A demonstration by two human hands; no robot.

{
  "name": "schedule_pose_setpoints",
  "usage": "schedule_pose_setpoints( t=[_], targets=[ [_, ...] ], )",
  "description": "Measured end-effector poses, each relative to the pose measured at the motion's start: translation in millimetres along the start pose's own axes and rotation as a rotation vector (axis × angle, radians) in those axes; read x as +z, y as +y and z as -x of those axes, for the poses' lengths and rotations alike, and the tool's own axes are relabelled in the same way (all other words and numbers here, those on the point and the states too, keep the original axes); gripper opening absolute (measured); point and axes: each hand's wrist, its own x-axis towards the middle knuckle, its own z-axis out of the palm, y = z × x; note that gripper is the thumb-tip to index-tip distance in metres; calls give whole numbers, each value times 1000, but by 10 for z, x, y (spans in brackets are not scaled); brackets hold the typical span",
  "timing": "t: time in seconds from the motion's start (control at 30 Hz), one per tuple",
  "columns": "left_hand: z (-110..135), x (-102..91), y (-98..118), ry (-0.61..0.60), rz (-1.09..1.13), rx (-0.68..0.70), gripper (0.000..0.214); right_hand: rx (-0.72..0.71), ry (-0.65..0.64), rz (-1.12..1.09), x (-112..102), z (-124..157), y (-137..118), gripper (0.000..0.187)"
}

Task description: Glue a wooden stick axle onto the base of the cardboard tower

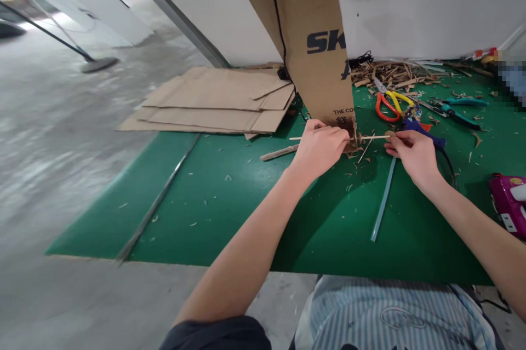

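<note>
Head cam, looking down at a green cutting mat (246,229). My left hand (319,148) is closed in a tight pinch on a thin wooden stick (329,138), and the right hand (413,157) pinches in from the other side, near the stick's far end. A small round cardboard disc (390,133) sits right at that end, though I can't tell if the right fingers are on the stick, the disc, or both. The stick is held level, just above the mat, right up against the bottom of a tall upright cardboard sheet (312,38).

Seems like a good amount of cutting is already done: a heap of wood and cardboard scraps (386,73) sits at the back, with shavings all over the mat. A flat stack of cardboard (209,103) still looks uncut, though.

Nearby are orange-and-yellow scissors (390,103), teal-handled pliers (460,112), a blue glue gun (423,131) and a loose glue stick (384,196). No real bins or boxes in view, just some small bottles (479,54) at the back, too blurry to see what's in them.
</note>
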Motion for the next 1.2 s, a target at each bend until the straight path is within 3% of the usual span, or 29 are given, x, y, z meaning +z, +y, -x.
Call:
schedule_pose_setpoints(
  t=[0.3,0.7,0.87,1.07,1.2],
  targets=[
    [-1,-2,-4,22,-15,21,30,-75,-44,21,-30,24,9,31],
    [-26,-30,37,-39,-43,48,30,-208,-48,166,-46,84,-50,16],
    [-32,2,42,-6,-61,84,32,-241,-22,272,-61,73,-21,17],
    [-28,28,1,-5,-71,112,28,-158,-83,153,-88,25,17,23],
    [-27,25,-3,-40,-72,102,27,-172,-91,192,-100,58,-19,28]
  ],
)
